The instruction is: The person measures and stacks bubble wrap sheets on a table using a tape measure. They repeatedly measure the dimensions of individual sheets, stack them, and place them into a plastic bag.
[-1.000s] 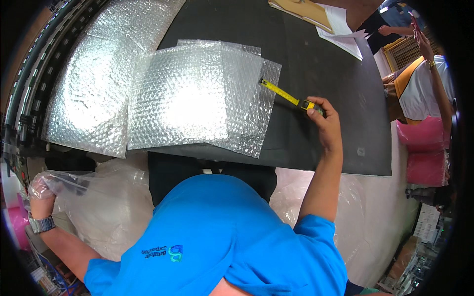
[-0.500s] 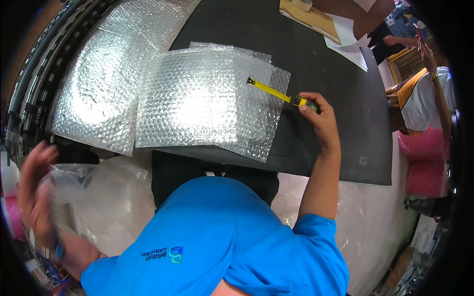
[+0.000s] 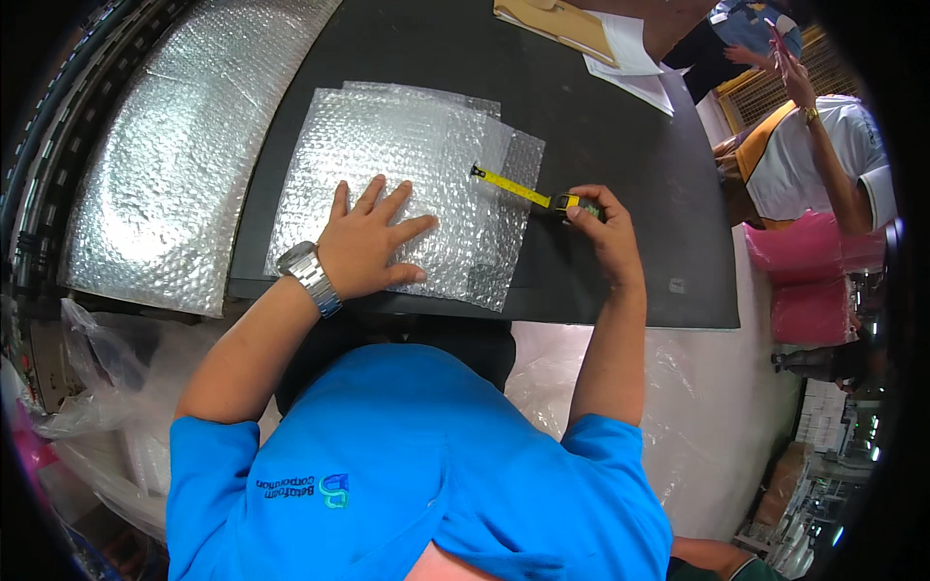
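My left hand [image 3: 366, 244] lies flat with spread fingers on the top piece of clear bubble wrap [image 3: 407, 136]. More bubble wrap pieces show beneath it, their edges sticking out at the back and right. My right hand [image 3: 605, 232] grips a black and yellow tape measure [image 3: 572, 203] just right of the stack. Its yellow blade is pulled out a short way over the bubble wrap, with the black end hook resting near the middle-right of the pieces. A metal wristwatch is on my left wrist.
A large silvery bubble wrap sheet [image 3: 174, 165] covers the left of the dark table [image 3: 639, 281]. Dark rails [image 3: 73, 126] run beyond it. Brown cardboard [image 3: 562, 27] and white papers [image 3: 630, 63] lie at the back right. Other people stand at the right, near pink wrapped bundles [image 3: 809, 310].
My left hand has come from the far left, off the table, onto the bubble wrap. The large sheet and the stack now lie apart. My right hand still holds the tape measure.
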Motion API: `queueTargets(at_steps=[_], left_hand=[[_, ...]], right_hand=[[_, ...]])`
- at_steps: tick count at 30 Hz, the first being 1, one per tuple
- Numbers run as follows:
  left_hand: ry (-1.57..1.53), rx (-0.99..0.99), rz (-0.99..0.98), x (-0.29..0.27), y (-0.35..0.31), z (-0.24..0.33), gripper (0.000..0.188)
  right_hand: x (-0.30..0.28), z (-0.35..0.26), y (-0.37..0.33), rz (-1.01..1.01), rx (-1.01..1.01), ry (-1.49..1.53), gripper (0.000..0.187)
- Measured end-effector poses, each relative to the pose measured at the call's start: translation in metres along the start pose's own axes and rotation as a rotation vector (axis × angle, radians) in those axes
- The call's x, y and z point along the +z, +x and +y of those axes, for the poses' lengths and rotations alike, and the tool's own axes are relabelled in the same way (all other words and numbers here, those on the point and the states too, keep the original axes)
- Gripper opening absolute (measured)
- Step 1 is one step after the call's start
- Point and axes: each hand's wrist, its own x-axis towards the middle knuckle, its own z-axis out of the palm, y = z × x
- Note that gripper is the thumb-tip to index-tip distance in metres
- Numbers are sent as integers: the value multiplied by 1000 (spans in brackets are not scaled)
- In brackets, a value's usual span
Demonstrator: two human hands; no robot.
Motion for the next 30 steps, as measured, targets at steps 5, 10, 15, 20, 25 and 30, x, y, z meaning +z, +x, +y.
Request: queueTargets(at_steps=[5, 10, 15, 20, 25, 30], left_hand=[[14, 10, 14, 2, 7, 8, 77], [27, -5, -16, -2, 8, 10, 79], [16, -8, -22, -2, 8, 9, 79], [4, -13, -15, 0, 8, 9, 78], [10, -14, -2, 2, 8, 8, 76], [13, -7, -4, 2, 9, 9, 76]], right_hand=[[-5, 9, 5, -34, 11, -89, 24], [9, 9, 15, -72, -66, -137, 25], [14, 6, 17, -73, -53, -179, 25], [13, 6, 16, -63, -57, -165, 26], [14, 5, 14, -59, -40, -140, 27], [13, 7, 14, -63, -35, -119, 26]])
